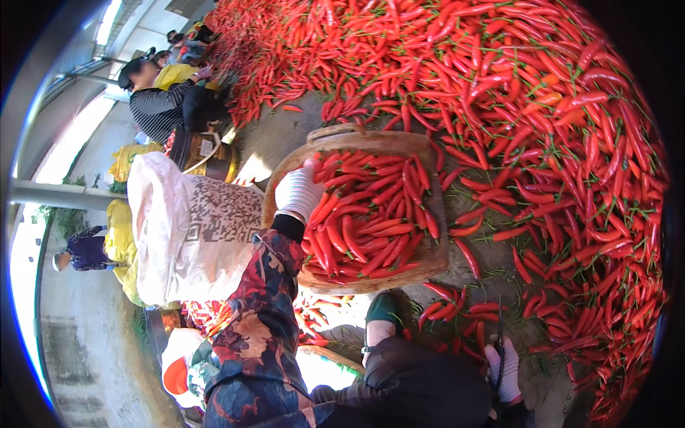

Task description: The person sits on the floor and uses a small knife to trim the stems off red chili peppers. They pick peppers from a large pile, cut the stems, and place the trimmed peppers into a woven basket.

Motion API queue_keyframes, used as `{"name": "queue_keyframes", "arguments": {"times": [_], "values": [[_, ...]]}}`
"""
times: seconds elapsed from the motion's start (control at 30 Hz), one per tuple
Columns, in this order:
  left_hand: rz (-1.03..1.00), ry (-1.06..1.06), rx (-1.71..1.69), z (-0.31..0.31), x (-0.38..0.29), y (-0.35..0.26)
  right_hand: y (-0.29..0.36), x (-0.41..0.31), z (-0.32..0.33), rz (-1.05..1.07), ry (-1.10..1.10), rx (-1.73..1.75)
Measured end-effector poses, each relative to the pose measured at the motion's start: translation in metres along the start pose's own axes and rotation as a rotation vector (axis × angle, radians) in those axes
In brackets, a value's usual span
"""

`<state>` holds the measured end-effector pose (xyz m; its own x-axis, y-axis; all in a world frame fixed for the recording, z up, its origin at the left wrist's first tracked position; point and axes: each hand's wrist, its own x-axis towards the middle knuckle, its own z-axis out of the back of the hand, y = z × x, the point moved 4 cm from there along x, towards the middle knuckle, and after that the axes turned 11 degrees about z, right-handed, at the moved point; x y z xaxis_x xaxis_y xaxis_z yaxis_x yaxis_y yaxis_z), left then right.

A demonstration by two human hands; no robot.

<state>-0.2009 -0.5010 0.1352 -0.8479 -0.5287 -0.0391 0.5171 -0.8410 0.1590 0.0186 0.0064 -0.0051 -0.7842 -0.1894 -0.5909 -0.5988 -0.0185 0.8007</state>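
My left hand (301,193), in a striped white glove, is over the near-left side of a worn wooden scoop-shaped basket (342,140). Its fingertips touch red chili peppers (369,214) heaped inside; whether they grip any is hidden. The peppers there mostly have no green stalks. My right hand (505,369), also gloved, is low at the right, closed around dark-handled scissors (500,348) whose blades point up the picture. Loose red chilies (471,310) with green stems lie on the floor beside it.
A huge pile of stemmed red chilies (535,107) spreads across the top and right. A white woven sack (214,230) bearing print stands left of the basket. A seated person (160,104) in stripes, yellow sacks (122,235) and a metal pole (64,193) are further left. My green shoe (384,307) is below the basket.
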Motion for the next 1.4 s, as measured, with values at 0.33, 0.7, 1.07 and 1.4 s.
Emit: {"name": "queue_keyframes", "arguments": {"times": [0.33,0.7,1.07,1.4], "values": [[-0.355,-0.368,-0.105,-0.024,-0.041,0.012,-0.009,-0.002,-0.007,-0.159,-0.033,0.099],[0.025,-0.174,-0.035,-0.066,-0.084,0.091,0.01,0.007,-0.016,0.168,0.135,-0.256],[-0.235,-0.406,-0.307,-0.03,-0.1,0.021,0.003,0.028,-0.028,-0.077,0.128,0.001],[-0.012,-0.165,-0.173,-0.064,-0.075,0.038,-0.018,-0.01,-0.017,-0.233,0.115,0.445]]}}
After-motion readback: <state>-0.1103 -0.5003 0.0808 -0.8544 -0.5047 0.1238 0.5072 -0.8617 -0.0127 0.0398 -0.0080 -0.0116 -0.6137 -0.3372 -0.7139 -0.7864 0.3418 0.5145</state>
